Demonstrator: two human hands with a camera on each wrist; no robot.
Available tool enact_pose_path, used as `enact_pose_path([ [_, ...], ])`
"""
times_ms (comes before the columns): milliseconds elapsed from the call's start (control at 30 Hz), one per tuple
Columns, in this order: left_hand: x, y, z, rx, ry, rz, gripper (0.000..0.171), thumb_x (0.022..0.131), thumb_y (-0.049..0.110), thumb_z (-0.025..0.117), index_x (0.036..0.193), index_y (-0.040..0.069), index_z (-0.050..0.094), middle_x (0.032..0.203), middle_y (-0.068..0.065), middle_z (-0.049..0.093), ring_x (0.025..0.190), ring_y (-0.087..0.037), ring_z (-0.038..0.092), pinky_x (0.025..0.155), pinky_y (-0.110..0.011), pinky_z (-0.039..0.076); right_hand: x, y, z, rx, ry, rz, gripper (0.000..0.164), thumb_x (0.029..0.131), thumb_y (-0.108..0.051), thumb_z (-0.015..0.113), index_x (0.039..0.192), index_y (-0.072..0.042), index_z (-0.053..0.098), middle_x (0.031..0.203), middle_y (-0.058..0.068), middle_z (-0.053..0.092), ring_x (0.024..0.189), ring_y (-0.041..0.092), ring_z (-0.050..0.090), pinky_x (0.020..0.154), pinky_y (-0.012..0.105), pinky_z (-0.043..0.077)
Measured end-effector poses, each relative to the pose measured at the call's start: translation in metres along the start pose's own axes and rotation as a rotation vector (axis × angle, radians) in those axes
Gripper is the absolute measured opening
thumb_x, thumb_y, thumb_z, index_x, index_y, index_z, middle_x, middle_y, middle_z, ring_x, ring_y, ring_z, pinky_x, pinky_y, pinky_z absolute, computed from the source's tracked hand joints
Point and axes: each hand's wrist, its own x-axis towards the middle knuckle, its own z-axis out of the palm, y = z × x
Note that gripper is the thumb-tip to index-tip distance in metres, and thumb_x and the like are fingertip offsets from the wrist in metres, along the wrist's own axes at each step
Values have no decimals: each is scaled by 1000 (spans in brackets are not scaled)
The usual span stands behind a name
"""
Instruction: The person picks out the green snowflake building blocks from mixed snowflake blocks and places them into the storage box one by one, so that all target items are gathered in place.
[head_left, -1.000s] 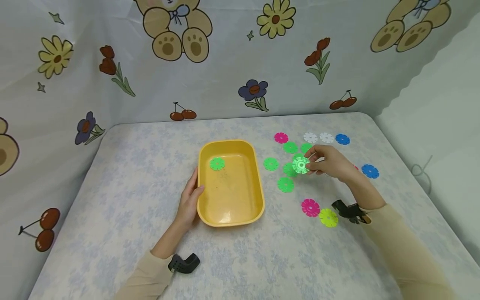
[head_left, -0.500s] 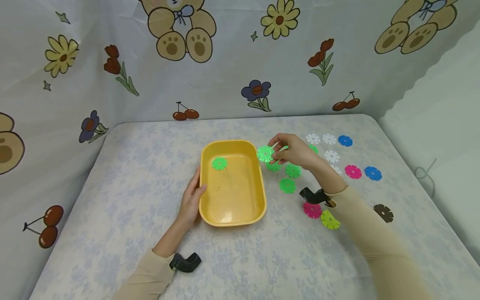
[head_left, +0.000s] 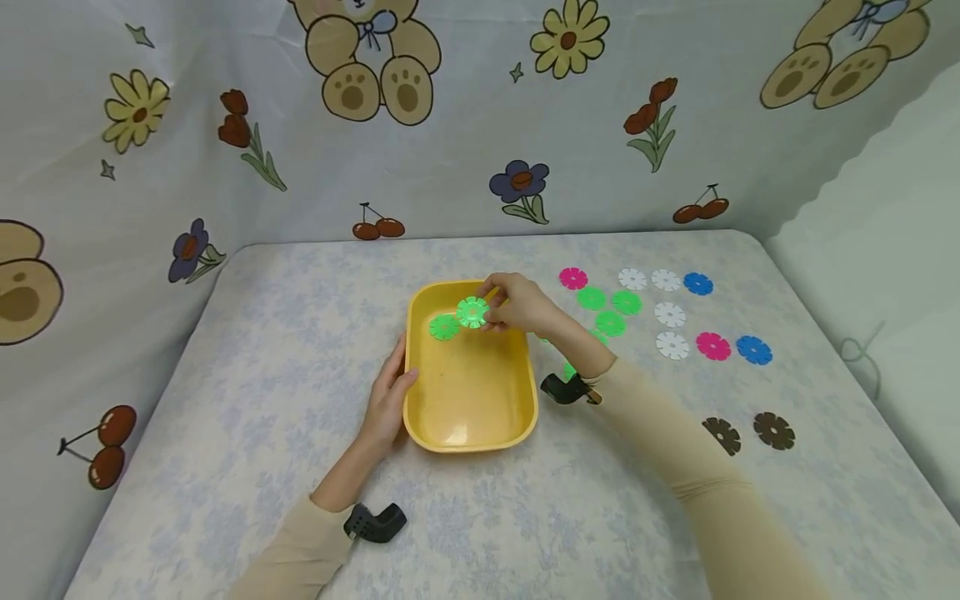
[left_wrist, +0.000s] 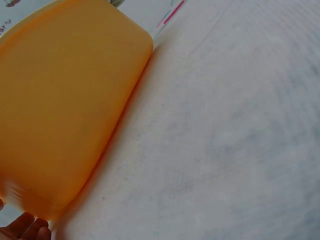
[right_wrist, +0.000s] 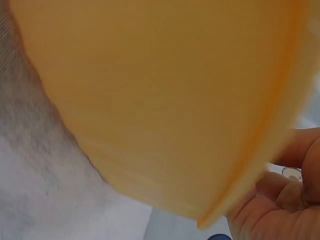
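Note:
A yellow plastic tray (head_left: 465,400) with rounded corners stands on the table. My left hand (head_left: 384,404) holds its left side, thumb over the rim; in the left wrist view fingertips (left_wrist: 30,227) show beside the tray's outer wall (left_wrist: 70,100). Over the tray's far part, my right hand (head_left: 521,304) pinches a green notched plastic disc (head_left: 472,312) by its edge. Another green disc (head_left: 444,327) lies inside, just left of the held one. The tray's wall (right_wrist: 160,100) fills most of the right wrist view, and the held disc cannot be made out there.
Right of the tray lie several green discs (head_left: 611,323), partly hidden by my right forearm. Around them are white discs (head_left: 670,314), pink discs (head_left: 713,346), blue discs (head_left: 753,350) and brown discs (head_left: 774,431). A cartoon-printed cloth (head_left: 450,167) hangs behind the table.
My right hand has carried the green disc leftward from the loose discs to above the tray. The left hand keeps its hold on the tray.

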Motion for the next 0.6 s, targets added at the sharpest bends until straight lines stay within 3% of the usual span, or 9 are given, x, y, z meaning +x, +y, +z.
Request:
enact_pose_path([
  [267, 4, 0, 5, -18, -36, 1, 58, 105, 15, 38, 158, 20, 16, 165, -1, 8, 152, -19, 5, 121, -46, 14, 7, 2, 12, -132, 64, 20, 27, 92, 3, 61, 118, 3, 60, 91, 17, 59, 78, 35, 72, 75, 38, 60],
  [433, 2, 0, 4, -15, -18, -9, 58, 104, 15, 39, 158, 21, 17, 165, 1, 11, 152, -17, 7, 122, -42, 13, 10, 2, 18, -261, 88, 9, 27, 91, 2, 59, 118, 3, 61, 91, 16, 62, 71, 29, 73, 66, 27, 56],
  [600, -2, 1, 0, -10, -7, -11, 58, 104, 15, 38, 158, 21, 17, 164, 2, 12, 152, -16, 8, 122, -40, 14, 16, -1, 22, -331, 99, 28, 29, 89, 5, 57, 117, 3, 62, 84, 15, 63, 67, 27, 72, 58, 23, 51],
])
